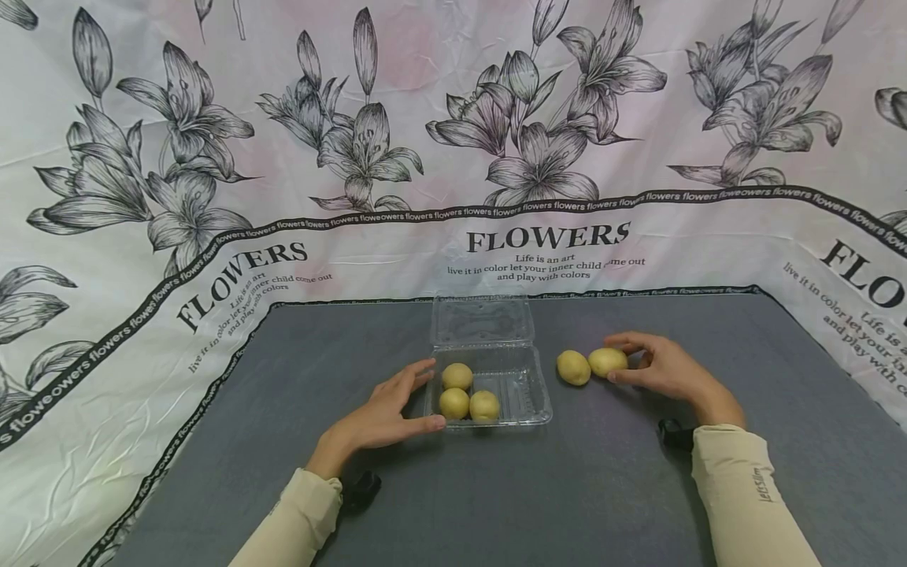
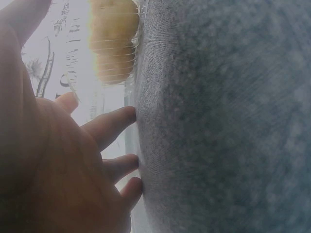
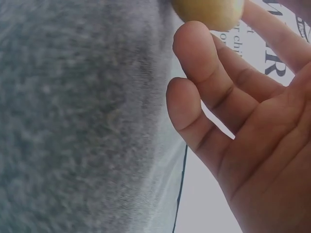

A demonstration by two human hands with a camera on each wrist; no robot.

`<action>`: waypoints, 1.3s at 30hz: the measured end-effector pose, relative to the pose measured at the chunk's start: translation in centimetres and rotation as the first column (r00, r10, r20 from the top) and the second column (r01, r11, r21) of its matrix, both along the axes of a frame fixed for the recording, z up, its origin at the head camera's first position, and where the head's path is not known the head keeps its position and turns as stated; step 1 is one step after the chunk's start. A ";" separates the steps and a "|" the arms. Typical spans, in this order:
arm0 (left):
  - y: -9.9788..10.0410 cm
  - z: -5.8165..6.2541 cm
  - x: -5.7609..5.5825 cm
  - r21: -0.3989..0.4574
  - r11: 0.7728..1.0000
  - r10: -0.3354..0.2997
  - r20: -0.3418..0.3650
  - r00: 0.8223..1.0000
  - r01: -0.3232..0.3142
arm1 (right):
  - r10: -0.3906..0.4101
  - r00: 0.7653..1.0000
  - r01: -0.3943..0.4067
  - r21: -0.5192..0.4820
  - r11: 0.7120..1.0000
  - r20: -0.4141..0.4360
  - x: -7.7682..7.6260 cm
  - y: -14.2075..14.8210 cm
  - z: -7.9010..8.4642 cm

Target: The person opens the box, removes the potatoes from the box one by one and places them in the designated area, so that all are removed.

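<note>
A clear plastic clamshell box (image 1: pixel 526 386) lies on the grey cloth with its lid (image 1: pixel 483 321) tipped back. Three yellow fruits, one of them the front-left fruit (image 1: pixel 454 403), sit in its left half. My left hand (image 1: pixel 386 409) is at the box's left side, fingers spread, thumb by the front-left corner. To the right of the box, my right hand (image 1: pixel 662 368) pinches an oval yellow fruit (image 1: pixel 608 362) between thumb and fingers. Another yellow fruit (image 1: pixel 573 368) lies just left of it. Part of the pinched yellow fruit (image 3: pixel 209 12) shows in the right wrist view.
Grey cloth (image 1: pixel 496 496) covers the table. A white fabric backdrop (image 1: pixel 397 260) with printed flowers and lettering rises behind the table and along its sides. Each wrist bears a dark strapped device, such as the left wrist device (image 1: pixel 361 492).
</note>
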State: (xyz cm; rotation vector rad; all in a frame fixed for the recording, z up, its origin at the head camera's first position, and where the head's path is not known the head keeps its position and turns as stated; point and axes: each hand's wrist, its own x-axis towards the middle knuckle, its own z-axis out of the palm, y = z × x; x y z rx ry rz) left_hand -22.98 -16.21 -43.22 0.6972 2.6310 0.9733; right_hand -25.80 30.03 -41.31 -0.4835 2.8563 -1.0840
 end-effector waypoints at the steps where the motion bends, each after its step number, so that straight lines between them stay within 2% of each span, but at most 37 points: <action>1: 0.0 0.0 0.0 0.000 1.000 -0.001 -0.001 1.000 0.001 | -0.002 1.000 0.002 0.003 1.000 0.000 0.0 0.0 0.1; 8: -0.1 -0.3 -0.1 0.000 1.000 -0.002 0.004 1.000 0.002 | -0.028 0.999 0.030 0.060 0.998 -0.040 0.1 -0.4 1.2; 15: -0.1 0.1 -0.2 -0.003 1.000 -0.004 0.000 1.000 0.004 | -0.033 0.994 0.039 0.052 0.998 -0.103 0.4 -2.0 2.8; 26: -0.1 0.1 -0.1 -0.004 1.000 -0.003 0.001 1.000 0.003 | 0.099 0.967 -0.085 0.071 0.994 -0.234 0.8 -6.4 3.5; 32: -0.1 0.1 -0.1 -0.009 1.000 -0.002 -0.003 1.000 0.001 | 0.121 0.960 -0.111 0.055 0.992 -0.253 1.1 -8.5 3.6; 39: 0.0 0.1 -0.1 -0.001 1.000 -0.002 -0.004 1.000 0.002 | 0.174 0.933 -0.159 0.074 0.984 -0.315 1.7 -10.8 3.6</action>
